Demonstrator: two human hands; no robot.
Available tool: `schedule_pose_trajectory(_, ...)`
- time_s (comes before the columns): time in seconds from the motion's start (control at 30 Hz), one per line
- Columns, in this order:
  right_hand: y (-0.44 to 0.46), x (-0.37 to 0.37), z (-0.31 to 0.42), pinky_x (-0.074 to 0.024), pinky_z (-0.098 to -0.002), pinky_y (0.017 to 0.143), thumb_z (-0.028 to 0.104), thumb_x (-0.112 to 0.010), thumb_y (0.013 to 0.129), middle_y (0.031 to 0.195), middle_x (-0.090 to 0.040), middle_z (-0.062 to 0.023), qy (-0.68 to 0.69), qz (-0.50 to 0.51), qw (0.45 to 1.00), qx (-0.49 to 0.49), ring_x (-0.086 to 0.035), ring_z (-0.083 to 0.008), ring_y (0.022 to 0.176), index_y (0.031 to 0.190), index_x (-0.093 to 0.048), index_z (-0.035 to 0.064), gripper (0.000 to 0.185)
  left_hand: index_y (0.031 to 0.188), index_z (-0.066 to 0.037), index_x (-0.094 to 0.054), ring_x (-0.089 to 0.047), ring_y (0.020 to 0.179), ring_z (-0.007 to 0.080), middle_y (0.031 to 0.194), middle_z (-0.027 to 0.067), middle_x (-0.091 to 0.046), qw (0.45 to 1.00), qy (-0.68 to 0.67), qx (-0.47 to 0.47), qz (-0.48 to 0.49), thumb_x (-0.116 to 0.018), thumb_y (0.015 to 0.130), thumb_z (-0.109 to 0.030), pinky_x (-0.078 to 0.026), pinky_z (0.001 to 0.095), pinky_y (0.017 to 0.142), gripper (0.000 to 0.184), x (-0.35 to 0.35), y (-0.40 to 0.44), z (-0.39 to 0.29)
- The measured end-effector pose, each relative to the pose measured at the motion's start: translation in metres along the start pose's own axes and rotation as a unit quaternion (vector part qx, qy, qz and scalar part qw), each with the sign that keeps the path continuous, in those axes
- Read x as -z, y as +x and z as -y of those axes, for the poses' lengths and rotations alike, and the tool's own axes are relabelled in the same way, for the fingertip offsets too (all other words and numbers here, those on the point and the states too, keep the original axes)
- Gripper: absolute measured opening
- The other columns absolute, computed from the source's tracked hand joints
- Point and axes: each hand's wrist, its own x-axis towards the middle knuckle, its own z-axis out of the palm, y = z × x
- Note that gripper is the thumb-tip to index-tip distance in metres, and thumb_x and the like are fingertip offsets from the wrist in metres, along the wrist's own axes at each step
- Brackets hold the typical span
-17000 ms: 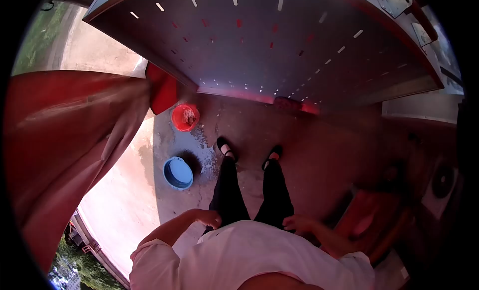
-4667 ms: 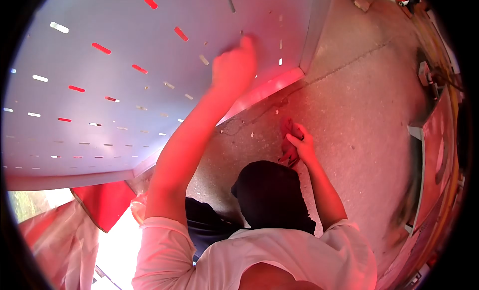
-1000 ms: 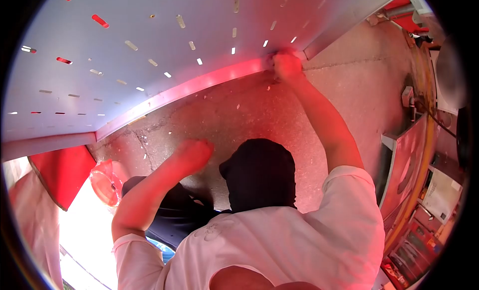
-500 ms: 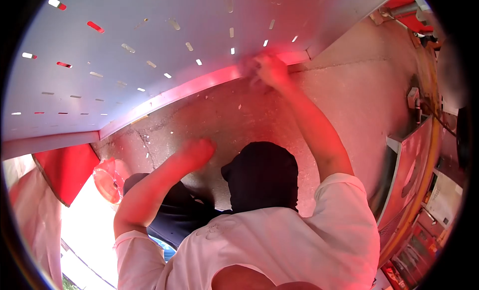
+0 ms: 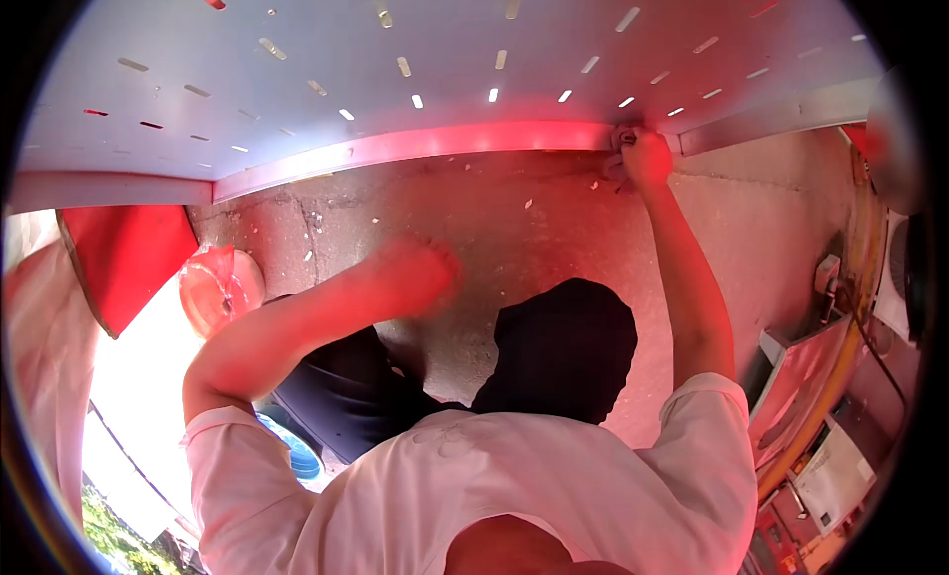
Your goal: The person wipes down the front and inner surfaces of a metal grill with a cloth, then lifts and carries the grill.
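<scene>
A large slotted metal panel (image 5: pixel 435 41) spreads across the top of the view, with a folded rim (image 5: pixel 425 145) along its near edge. My right hand (image 5: pixel 648 160) is closed on a crumpled dark rag (image 5: pixel 615 168) and presses it against that rim, close to the corner on the right. Part of the rag is hidden behind my fingers. My left hand (image 5: pixel 420 276) hovers in front of my body, away from the panel. It is smeared by motion, so its fingers cannot be made out.
Below lies a concrete floor (image 5: pixel 494 219) with small pale flecks. At left are a red-orange round basin (image 5: pixel 203 290) and a red sheet (image 5: pixel 129 254). A blue object (image 5: pixel 297 451) shows beside my leg. Equipment with a yellow hose or pipe (image 5: pixel 825 397) stands at right.
My right hand has slid the rag to the right along the rim. The view has turned, showing more of the panel's right side. My left hand still hangs before me, shifted slightly.
</scene>
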Motion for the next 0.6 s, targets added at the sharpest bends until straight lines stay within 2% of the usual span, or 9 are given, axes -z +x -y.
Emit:
schedule_pose_trajectory(0.07, -0.018, 0.0, 0.048, -0.0504, -0.0445, 0.077, 0.018, -0.062, 0.072, 0.096, -0.06, -0.0149, 0.042, -0.03, 0.996, 0.078, -0.06, -0.0335, 0.092, 0.092, -0.066, 0.0069, 0.023, 0.085, -0.011, -0.057, -0.059, 0.074, 0.0201, 0.081, 0.0055, -0.056, 1.0, 0.012, 0.026, 0.003, -0.058, 0.073, -0.013, -0.046, 0.0328, 0.066, 0.012, 0.0, -0.017, 0.014)
schedule_pose_trajectory(0.13, -0.034, 0.003, 0.11, -0.0504, -0.0448, 0.075, 0.018, -0.065, 0.07, 0.092, -0.059, -0.0148, 0.09, 0.01, 0.991, 0.103, -0.06, -0.0325, 0.09, 0.088, -0.065, 0.0056, 0.022, 0.085, -0.011, -0.057, -0.059, 0.075, 0.0209, 0.081, 0.006, -0.056, 0.997, 0.026, 0.069, 0.017, -0.058, 0.073, -0.011, -0.047, 0.0333, 0.067, 0.012, -0.004, -0.033, 0.023)
schedule_pose_trajectory(0.2, -0.047, -0.01, 0.164, -0.05, -0.0445, 0.075, 0.017, -0.068, 0.069, 0.092, -0.058, -0.0142, 0.14, -0.021, 0.972, 0.187, -0.06, -0.0316, 0.087, 0.087, -0.064, 0.0051, 0.023, 0.084, -0.009, -0.056, -0.059, 0.075, 0.0226, 0.081, 0.0069, -0.056, 0.998, -0.043, 0.039, 0.032, -0.057, 0.073, -0.009, -0.047, 0.0342, 0.066, 0.012, 0.002, -0.04, 0.026)
schedule_pose_trajectory(0.23, -0.053, -0.01, 0.195, -0.05, -0.0434, 0.075, 0.015, -0.068, 0.068, 0.093, -0.057, -0.0134, 0.15, 0.026, 0.969, 0.196, -0.06, -0.031, 0.088, 0.086, -0.063, 0.0044, 0.021, 0.084, -0.009, -0.055, -0.059, 0.075, 0.0234, 0.081, 0.0073, -0.055, 0.996, -0.077, 0.025, 0.038, -0.057, 0.072, -0.008, -0.047, 0.0346, 0.066, 0.011, 0.006, -0.043, 0.026)
schedule_pose_trajectory(0.37, -0.073, -0.017, 0.295, -0.0492, -0.0407, 0.082, 0.017, -0.065, 0.071, 0.096, -0.057, -0.0125, 0.182, 0.092, 0.939, 0.277, -0.056, -0.0298, 0.095, 0.088, -0.064, 0.0032, 0.022, 0.082, -0.006, -0.052, -0.059, 0.074, 0.0265, 0.08, 0.0091, -0.054, 0.988, -0.15, 0.008, -0.033, -0.056, 0.072, -0.006, -0.047, 0.0364, 0.066, 0.011, 0.018, -0.064, 0.019)
schedule_pose_trajectory(0.43, -0.079, -0.05, 0.35, -0.0482, -0.0407, 0.082, 0.013, -0.062, 0.07, 0.101, -0.061, -0.015, 0.305, 0.072, 0.886, 0.341, -0.057, -0.0316, 0.097, 0.092, -0.064, 0.0034, 0.024, 0.082, -0.005, -0.051, -0.059, 0.073, 0.0274, 0.079, 0.0097, -0.054, 0.986, -0.16, 0.018, -0.044, -0.055, 0.072, -0.005, -0.047, 0.0369, 0.066, 0.011, 0.014, -0.076, 0.018)
schedule_pose_trajectory(0.47, -0.08, -0.055, 0.383, -0.0484, -0.0406, 0.082, 0.012, -0.062, 0.07, 0.099, -0.062, -0.0151, 0.352, 0.117, 0.856, 0.359, -0.058, -0.0329, 0.097, 0.094, -0.064, 0.0034, 0.026, 0.082, -0.005, -0.051, -0.059, 0.073, 0.0275, 0.08, 0.0097, -0.054, 0.986, -0.159, 0.027, -0.045, -0.056, 0.072, -0.006, -0.047, 0.037, 0.066, 0.011, 0.01, -0.082, 0.018)
schedule_pose_trajectory(0.5, -0.075, -0.052, 0.411, -0.0487, -0.0407, 0.081, 0.013, -0.063, 0.07, 0.097, -0.063, -0.0159, 0.321, 0.23, 0.855, 0.336, -0.06, -0.0348, 0.093, 0.097, -0.064, 0.0039, 0.029, 0.082, -0.005, -0.051, -0.059, 0.073, 0.0275, 0.08, 0.0097, -0.054, 0.985, -0.16, 0.038, -0.046, -0.056, 0.072, -0.006, -0.047, 0.0371, 0.066, 0.011, 0.006, -0.087, 0.018)
schedule_pose_trajectory(0.6, -0.071, -0.028, 0.424, -0.049, -0.0417, 0.079, 0.009, -0.061, 0.071, 0.093, -0.064, -0.0171, 0.386, 0.195, 0.808, 0.401, -0.06, -0.0361, 0.087, 0.096, -0.065, 0.0047, 0.026, 0.082, -0.005, -0.052, -0.059, 0.073, 0.0274, 0.08, 0.0098, -0.054, 0.985, -0.166, 0.038, -0.025, -0.057, 0.073, -0.007, -0.047, 0.037, 0.066, 0.011, 0.009, -0.102, 0.023)
